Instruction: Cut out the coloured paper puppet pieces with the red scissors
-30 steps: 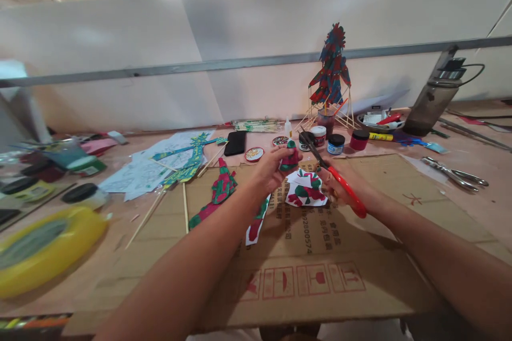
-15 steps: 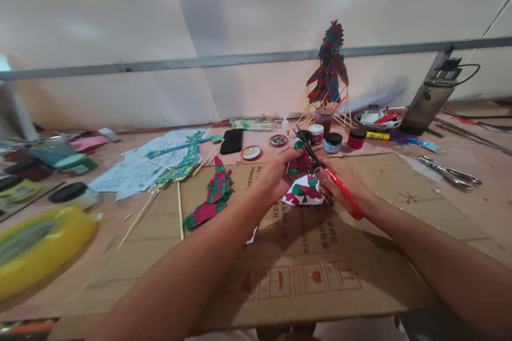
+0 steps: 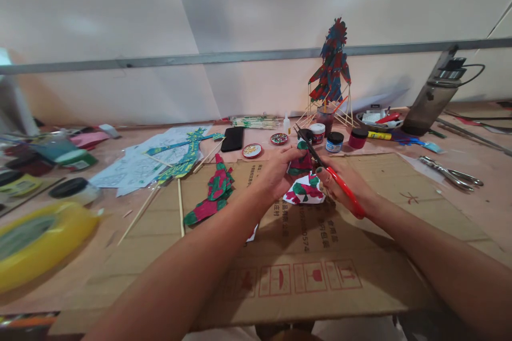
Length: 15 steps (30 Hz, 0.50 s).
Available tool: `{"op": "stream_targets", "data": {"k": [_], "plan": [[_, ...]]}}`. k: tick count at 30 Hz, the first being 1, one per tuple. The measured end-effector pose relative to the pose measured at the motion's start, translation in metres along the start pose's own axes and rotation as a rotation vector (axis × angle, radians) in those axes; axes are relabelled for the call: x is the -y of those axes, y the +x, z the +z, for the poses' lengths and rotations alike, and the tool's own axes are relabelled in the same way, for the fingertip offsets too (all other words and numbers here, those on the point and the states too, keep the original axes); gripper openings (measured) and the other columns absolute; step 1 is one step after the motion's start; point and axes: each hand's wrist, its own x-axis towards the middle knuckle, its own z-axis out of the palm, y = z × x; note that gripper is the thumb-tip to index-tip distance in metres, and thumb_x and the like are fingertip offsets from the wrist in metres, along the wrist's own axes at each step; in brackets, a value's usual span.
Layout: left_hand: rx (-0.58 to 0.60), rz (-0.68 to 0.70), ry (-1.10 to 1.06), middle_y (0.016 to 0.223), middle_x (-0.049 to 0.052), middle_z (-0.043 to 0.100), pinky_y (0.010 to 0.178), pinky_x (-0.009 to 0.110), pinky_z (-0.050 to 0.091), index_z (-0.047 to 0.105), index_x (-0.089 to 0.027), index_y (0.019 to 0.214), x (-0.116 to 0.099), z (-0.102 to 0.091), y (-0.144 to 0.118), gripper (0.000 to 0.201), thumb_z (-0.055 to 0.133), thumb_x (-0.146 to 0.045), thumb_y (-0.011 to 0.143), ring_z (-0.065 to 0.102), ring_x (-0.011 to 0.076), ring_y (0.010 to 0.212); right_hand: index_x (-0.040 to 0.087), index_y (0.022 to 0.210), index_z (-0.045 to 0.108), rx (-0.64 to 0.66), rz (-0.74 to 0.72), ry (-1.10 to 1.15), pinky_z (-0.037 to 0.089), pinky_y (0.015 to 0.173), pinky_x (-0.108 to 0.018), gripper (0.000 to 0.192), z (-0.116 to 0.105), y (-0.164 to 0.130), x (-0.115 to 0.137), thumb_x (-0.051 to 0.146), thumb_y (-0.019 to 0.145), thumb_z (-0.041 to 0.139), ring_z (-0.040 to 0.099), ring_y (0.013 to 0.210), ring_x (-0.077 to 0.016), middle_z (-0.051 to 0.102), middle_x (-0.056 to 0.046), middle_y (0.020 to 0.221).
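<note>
My left hand point(image 3: 277, 171) is closed on a piece of painted paper point(image 3: 301, 164), patterned in dark red and green. Red-handled scissors point(image 3: 340, 184) are in my right hand point(image 3: 347, 181), their dark blades close together against the right edge of that piece. Below the hands is a white-edged scrap of painted paper point(image 3: 304, 191) in the same colours; whether it is joined to the held piece I cannot tell. Left of my forearm, overlapping red and green cut pieces point(image 3: 216, 192) lie on the cardboard sheet point(image 3: 384, 256). Another small white-edged scrap shows partly behind the forearm.
A yellow tape roll point(image 3: 48, 240) sits at the left. Toward the back are a blue-green paper figure on sticks point(image 3: 188, 154), a black phone point(image 3: 232, 139), paint jars point(image 3: 335, 141) and a tree-like model point(image 3: 332, 64). Pliers point(image 3: 452, 173) and a water bottle point(image 3: 434, 96) stand right.
The view has shifted very slightly. Both hands keep almost the same pose, with the scissors and paper hardly moved.
</note>
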Motion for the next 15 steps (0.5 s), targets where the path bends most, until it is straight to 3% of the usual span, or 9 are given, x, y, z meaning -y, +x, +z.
{"op": "stream_targets", "data": {"k": [15], "plan": [[0.017,0.017,0.035,0.071,0.003,0.073,0.072,0.032,0.059,0.069,-0.017,0.070,0.0000,-0.0023,0.0033,0.007,0.072,-0.010,0.071,0.064,0.0145,0.061,0.022,0.107,0.067,-0.024,-0.047,-0.091,0.040,0.056,-0.032,0.067,-0.0010,0.0016,0.0006,0.084,0.096,0.042,0.049,0.054,-0.0187,0.046,0.004,0.055]]}}
